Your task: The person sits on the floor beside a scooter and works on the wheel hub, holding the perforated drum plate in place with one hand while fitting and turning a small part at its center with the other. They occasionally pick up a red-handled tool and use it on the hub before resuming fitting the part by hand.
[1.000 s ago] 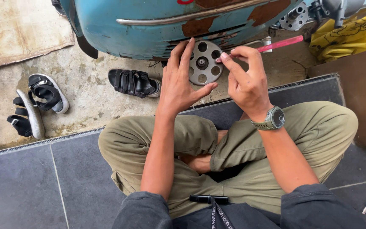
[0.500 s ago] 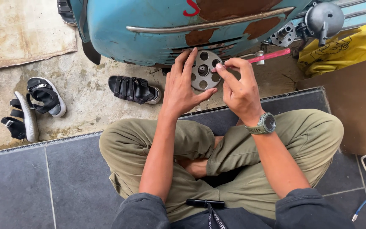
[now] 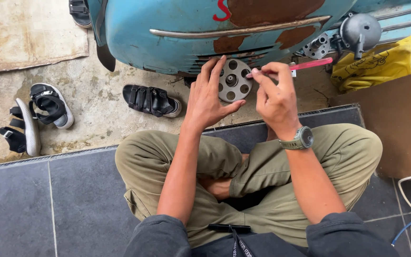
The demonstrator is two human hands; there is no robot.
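Hands: left hand (image 3: 209,97) spread on metal disc (image 3: 233,80), right hand (image 3: 274,97) pinching pink brush (image 3: 305,64); black sandal (image 3: 151,100) nearby.

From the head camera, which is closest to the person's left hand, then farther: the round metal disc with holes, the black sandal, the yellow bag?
1. Round metal disc: touching the left hand.
2. Black sandal: on the floor, to its left.
3. Yellow bag: far right, beyond the right hand.

crumpled yellow printed bag (image 3: 374,64) right of scooter, brown cardboard, perhaps a box (image 3: 396,123), below it
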